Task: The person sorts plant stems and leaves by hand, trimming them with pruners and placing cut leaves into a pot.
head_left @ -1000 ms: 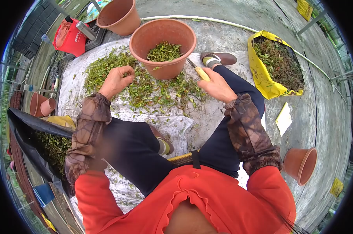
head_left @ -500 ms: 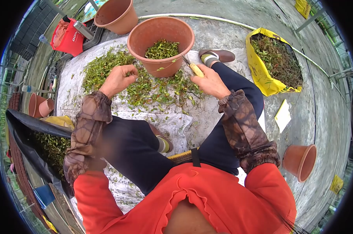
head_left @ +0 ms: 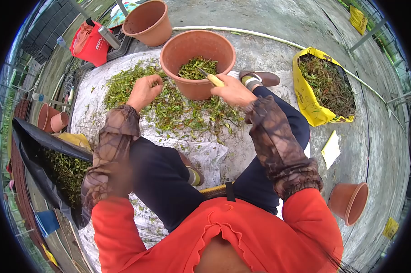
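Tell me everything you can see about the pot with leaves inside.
The pot is reddish-brown, round and plastic-looking, tapering below a wide rim. It stands upright, open at the top, with a heap of green leaves low inside. Loose cuttings lie around its near side. The right hand holds a knife by its near rim; whether either touches it is unclear.

Leafy sprigs [head_left: 167,113], apparently, on white sheeting [head_left: 210,159]
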A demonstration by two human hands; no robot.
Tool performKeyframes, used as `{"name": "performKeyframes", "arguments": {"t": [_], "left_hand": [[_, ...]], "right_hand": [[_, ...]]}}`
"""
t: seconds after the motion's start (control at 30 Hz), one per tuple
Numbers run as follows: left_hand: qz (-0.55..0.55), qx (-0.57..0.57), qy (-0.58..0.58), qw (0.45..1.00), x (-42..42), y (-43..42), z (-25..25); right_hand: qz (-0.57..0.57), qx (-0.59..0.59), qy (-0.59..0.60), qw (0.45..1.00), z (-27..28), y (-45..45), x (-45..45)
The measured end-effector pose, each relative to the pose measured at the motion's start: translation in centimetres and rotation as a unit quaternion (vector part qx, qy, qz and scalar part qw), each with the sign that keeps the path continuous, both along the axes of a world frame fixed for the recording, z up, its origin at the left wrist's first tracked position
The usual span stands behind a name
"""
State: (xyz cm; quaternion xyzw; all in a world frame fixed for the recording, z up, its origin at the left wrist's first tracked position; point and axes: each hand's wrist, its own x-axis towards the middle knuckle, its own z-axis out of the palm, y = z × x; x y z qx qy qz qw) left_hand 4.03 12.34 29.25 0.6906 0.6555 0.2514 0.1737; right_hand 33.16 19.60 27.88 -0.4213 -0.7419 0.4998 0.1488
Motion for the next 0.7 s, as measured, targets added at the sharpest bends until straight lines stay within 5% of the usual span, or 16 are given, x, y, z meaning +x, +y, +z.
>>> {"name": "performKeyframes", "arguments": {"t": [0.13, 0.7], "left_hand": [[0.006, -0.013, 0.017, 1.000, -0.3, 0.6, -0.5], [-0.003, -0.023, 0.042, 0.999, 0.5, 5.2, -3.9]], "right_hand": [[-0.043, -0.092, -0.016, 0.995, -0.1, 0.8, -2.8], [-0.089, -0.106, 0.068, 0.988, -1.7, -0.9, -4.2]]}}
